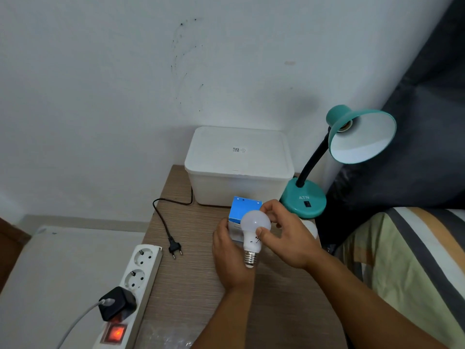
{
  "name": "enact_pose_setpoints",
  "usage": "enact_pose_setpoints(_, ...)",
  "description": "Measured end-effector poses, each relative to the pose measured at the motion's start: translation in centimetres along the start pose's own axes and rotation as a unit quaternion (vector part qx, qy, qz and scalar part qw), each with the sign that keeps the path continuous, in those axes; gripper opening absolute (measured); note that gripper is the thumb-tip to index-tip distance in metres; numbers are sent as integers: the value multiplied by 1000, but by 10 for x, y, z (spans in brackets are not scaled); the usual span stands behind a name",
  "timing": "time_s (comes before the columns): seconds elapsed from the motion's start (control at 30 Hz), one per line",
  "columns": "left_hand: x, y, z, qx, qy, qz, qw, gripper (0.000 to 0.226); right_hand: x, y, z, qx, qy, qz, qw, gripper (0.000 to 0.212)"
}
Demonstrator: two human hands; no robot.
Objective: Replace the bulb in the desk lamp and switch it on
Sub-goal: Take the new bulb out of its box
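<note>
Above the wooden desk (191, 285), the right hand (289, 238) pinches a white LED bulb (254, 230) with its fingers, screw base pointing down. The left hand (231, 258) grips the blue and white bulb box (242, 210) just behind it. At the right stands the teal desk lamp (347, 144), its socket empty, its plug (175, 248) lying loose near the power strip (133, 280).

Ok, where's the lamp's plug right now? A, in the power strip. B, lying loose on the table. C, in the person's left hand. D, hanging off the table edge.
B: the plug lies on the table beside the power strip, in none of its sockets.
</note>
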State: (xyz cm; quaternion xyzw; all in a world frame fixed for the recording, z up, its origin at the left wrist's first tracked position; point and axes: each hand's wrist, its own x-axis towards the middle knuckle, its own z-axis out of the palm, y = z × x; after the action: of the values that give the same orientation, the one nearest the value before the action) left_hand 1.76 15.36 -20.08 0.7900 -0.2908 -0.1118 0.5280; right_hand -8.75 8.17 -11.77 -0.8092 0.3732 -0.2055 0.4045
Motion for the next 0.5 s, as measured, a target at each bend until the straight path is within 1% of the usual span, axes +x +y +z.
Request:
enact_pose_setpoints(0.17,0,-3,1,8,-3,-6,1000,69,-3,5,2,0,-5,5,1000,32)
enact_pose_setpoints(0.3,1,-2,-2,8,-13,-12,1000,72,-4,7,4,15,6,8,1000,30)
enact_pose_setpoints(0.37,-1,-1,-5,7,-21,-11,1000,77,-5,7,3,27,23,7,999,28)
enact_pose_setpoints(0.5,-6,-1,-14,13,-43,-22,999,95,-12,4,-2,78,86,11,993,32)
